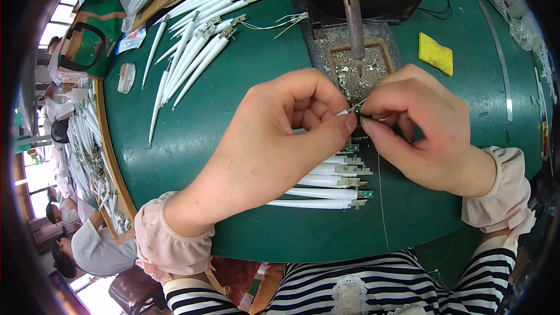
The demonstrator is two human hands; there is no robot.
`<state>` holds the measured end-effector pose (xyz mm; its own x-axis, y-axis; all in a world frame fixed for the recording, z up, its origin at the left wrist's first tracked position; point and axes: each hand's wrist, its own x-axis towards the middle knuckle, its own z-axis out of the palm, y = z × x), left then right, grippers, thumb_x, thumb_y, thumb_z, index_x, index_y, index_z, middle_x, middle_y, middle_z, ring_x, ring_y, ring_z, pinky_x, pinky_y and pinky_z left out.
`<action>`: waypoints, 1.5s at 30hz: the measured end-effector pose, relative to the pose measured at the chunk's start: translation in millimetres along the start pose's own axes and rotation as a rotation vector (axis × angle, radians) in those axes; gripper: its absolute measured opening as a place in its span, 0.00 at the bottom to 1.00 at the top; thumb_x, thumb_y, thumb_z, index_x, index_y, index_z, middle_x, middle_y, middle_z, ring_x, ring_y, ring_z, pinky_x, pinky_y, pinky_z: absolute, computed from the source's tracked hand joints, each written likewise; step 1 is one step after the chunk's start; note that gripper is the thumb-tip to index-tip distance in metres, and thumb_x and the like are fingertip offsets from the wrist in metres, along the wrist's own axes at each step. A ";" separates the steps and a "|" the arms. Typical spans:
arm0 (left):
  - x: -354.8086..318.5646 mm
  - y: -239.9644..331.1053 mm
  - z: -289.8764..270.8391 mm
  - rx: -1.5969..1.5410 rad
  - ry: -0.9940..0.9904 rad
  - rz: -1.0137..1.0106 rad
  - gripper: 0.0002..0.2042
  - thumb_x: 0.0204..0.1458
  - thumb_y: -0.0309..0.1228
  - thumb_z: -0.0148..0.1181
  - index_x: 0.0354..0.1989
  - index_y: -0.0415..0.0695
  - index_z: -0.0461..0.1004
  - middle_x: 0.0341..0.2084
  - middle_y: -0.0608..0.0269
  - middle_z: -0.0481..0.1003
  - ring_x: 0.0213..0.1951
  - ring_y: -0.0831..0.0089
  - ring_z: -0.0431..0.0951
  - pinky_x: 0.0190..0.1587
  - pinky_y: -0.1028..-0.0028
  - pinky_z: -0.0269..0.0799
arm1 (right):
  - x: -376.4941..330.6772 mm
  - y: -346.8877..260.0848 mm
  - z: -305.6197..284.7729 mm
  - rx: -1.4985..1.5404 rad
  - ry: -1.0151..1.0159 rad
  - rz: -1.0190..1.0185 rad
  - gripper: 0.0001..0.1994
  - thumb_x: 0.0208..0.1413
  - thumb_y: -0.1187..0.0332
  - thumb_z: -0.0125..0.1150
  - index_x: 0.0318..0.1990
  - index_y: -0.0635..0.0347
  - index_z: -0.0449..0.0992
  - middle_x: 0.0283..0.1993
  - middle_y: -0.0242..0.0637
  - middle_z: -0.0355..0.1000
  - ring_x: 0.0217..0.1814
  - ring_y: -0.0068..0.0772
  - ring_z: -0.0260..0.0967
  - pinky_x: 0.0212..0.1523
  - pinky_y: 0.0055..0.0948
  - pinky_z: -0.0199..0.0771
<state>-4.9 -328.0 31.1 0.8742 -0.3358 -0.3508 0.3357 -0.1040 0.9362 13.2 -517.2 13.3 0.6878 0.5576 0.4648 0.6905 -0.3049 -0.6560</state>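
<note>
Head view: left hand (280, 140) curls its fingers closed, thumb and forefinger pinching a thin white piece with a metal tip (345, 111). Right hand (423, 131) meets it fingertip to fingertip, pinched tight on a small green circuit board (363, 114) at that tip. Both hover just below the soldering iron (353, 17), which points down into a solder-spattered metal tray (344, 58). Under the hands lies a row of white tubes with green board ends (326, 189) on the green table (192, 140). Farther off, a fan of white tubes (192, 46) lies up left, a yellow sponge (435, 53) up right.
</note>
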 end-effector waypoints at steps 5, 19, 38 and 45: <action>4.2 -1.3 -4.5 -0.127 -0.013 0.014 0.04 0.47 0.22 0.54 0.31 0.39 0.67 0.20 0.68 0.68 0.17 0.86 0.64 0.16 0.87 0.54 | 3.6 10.7 -5.6 0.375 -0.079 0.274 0.11 0.46 0.81 0.53 0.37 0.62 0.61 0.29 0.31 0.65 0.23 0.17 0.61 0.18 0.11 0.58; 11.1 1.3 -7.3 -0.239 -0.006 0.011 0.05 0.50 0.28 0.49 0.32 0.40 0.67 0.20 0.63 0.69 0.16 0.83 0.63 0.14 0.86 0.52 | 6.4 9.0 -7.0 0.434 -0.064 0.251 0.06 0.53 0.73 0.51 0.36 0.64 0.62 0.24 0.27 0.61 0.21 0.11 0.57 0.20 0.09 0.55; 11.9 2.4 -6.6 -0.090 0.050 0.150 0.05 0.50 0.28 0.51 0.33 0.40 0.69 0.21 0.66 0.70 0.17 0.85 0.65 0.15 0.87 0.53 | 9.7 12.2 -0.9 0.480 0.017 0.250 0.06 0.54 0.71 0.50 0.34 0.62 0.62 0.25 0.26 0.62 0.21 0.11 0.58 0.18 0.09 0.55; 10.4 3.9 -11.1 -0.133 0.023 0.085 0.05 0.50 0.28 0.52 0.33 0.40 0.69 0.20 0.65 0.70 0.17 0.85 0.65 0.15 0.86 0.53 | 9.2 8.5 -5.2 0.512 -0.015 0.368 0.08 0.56 0.67 0.47 0.33 0.61 0.58 0.20 0.29 0.62 0.18 0.11 0.56 0.16 0.09 0.53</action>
<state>9.4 -321.5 30.8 0.9086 -0.3163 -0.2726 0.3027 0.0490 0.9518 26.6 -518.7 15.1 0.8543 0.4982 0.1483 0.2115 -0.0726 -0.9747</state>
